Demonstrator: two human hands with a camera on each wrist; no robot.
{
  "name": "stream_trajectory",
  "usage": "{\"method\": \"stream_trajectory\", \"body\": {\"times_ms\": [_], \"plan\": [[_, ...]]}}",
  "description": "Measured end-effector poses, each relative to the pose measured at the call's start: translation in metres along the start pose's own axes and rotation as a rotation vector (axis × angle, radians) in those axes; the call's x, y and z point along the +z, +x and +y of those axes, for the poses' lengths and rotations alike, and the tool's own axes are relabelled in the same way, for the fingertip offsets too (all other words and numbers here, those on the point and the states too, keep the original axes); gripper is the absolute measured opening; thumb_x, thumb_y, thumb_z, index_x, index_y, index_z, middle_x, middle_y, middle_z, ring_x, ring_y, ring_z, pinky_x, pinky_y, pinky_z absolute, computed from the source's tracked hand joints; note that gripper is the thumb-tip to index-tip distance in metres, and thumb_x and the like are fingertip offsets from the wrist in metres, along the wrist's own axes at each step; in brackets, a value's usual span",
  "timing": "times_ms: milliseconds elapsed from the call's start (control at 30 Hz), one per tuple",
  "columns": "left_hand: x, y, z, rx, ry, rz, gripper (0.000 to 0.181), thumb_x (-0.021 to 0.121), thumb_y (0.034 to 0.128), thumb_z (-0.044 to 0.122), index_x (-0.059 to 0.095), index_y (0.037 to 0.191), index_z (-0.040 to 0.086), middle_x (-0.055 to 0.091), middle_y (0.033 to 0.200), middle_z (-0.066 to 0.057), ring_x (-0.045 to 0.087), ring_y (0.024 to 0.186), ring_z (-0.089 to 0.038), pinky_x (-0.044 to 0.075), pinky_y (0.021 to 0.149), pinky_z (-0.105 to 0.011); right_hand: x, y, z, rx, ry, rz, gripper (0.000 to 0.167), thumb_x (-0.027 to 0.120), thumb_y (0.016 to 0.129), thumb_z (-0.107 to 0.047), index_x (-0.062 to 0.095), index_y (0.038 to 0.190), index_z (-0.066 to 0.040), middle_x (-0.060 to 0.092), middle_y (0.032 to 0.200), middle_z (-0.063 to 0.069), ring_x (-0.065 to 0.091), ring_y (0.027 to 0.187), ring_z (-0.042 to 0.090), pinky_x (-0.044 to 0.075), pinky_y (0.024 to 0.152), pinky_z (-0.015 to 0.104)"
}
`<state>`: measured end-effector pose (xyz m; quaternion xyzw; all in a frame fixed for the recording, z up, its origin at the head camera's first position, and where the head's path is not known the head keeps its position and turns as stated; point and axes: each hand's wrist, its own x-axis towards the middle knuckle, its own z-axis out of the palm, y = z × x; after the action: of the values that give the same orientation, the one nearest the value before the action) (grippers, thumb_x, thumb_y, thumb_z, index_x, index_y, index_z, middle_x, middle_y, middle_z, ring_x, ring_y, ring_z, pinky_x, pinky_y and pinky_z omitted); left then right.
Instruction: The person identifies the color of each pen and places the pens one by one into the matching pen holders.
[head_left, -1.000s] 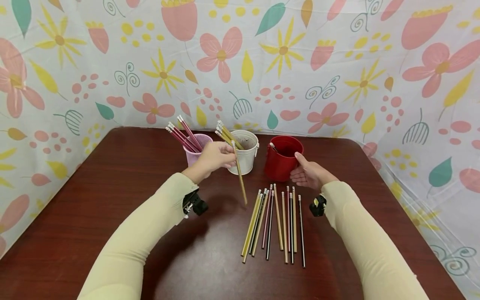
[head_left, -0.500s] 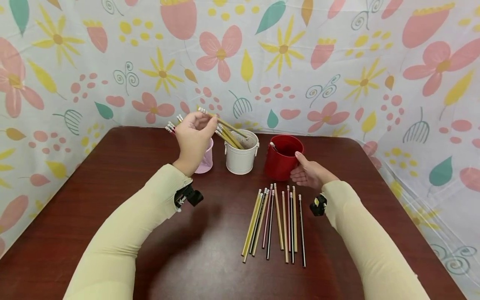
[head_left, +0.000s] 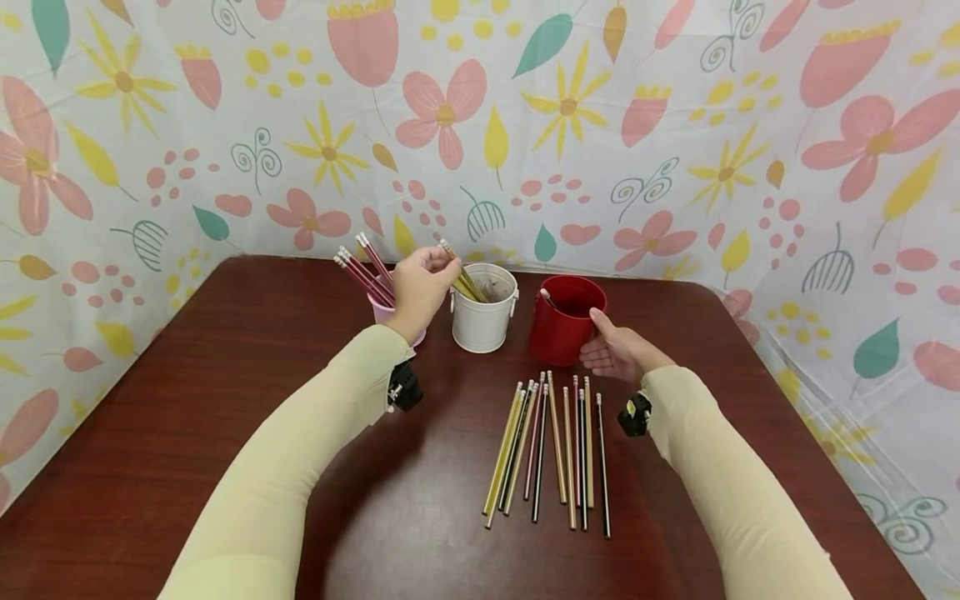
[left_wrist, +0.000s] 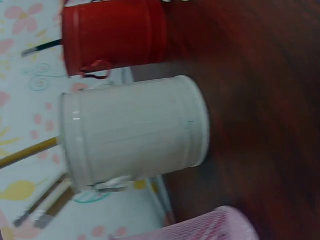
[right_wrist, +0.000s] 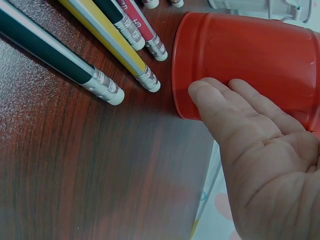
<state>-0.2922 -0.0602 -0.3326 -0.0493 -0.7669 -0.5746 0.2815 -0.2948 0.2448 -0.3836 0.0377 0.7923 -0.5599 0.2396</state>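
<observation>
My left hand (head_left: 422,287) is at the left rim of the white bucket (head_left: 480,321), pinching the upper end of a yellow pencil (head_left: 446,247) that leans in it. Other yellow pencils (left_wrist: 30,152) stick out of this bucket in the left wrist view; the hand is out of sight there. Against the side of the red bucket (head_left: 558,329) rests my right hand (head_left: 622,348), its fingers fairly straight and the thumb near the rim. One dark pencil (head_left: 548,297) stands in the red bucket. In the right wrist view the fingers (right_wrist: 260,100) lie along the red wall.
A pink mesh cup (head_left: 381,314) with several dark red pencils (head_left: 367,275) stands at the left, partly behind my left hand. Loose yellow, black, red and gold-toned pencils (head_left: 540,450) lie in front of the buckets on the brown table (head_left: 225,375). A floral cloth (head_left: 675,125) hangs behind.
My left hand brought a yellow pencil from in front of the white bucket, raised it over the rim, then lowered it inside. The right hand and red bucket have stayed in place.
</observation>
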Motion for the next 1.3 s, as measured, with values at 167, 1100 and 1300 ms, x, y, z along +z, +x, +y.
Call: {"method": "stream_trajectory", "body": {"times_ms": [167,1100,1300], "plan": [[0.003,-0.002,-0.016,-0.117,0.044,-0.064,0.012,0.068,0.08,0.009,0.07,0.084,-0.002,0.072,0.084,-0.015,0.064,0.073,-0.021,0.042,0.057,-0.016,0.0,-0.001,0.001,0.004,0.003,0.006,0.091,0.025,0.095,-0.063,0.039,0.128,0.02,0.048,0.13,0.032,0.057,0.107,0.03,0.048,0.093,0.036],[0.014,-0.078,-0.03,-0.257,0.31,-0.855,0.011,0.069,0.0841,0.009,0.072,0.081,-0.001,0.065,0.059,-0.004,0.06,0.048,-0.012,0.053,0.048,-0.025,-0.002,0.002,0.001,0.013,0.005,0.006,0.091,0.025,0.095,-0.064,0.04,0.128,0.019,0.051,0.128,0.03,0.06,0.103,0.026,0.052,0.083,0.028],[0.025,-0.1,-0.018,-0.168,0.544,-1.177,0.024,0.068,0.0846,0.012,0.066,0.063,0.002,0.06,0.05,-0.003,0.058,0.041,-0.013,0.053,0.045,-0.028,-0.001,0.002,0.001,0.009,0.005,-0.003,0.093,0.024,0.095,-0.064,0.038,0.13,0.02,0.047,0.132,0.032,0.06,0.104,0.026,0.052,0.085,0.029]]}}
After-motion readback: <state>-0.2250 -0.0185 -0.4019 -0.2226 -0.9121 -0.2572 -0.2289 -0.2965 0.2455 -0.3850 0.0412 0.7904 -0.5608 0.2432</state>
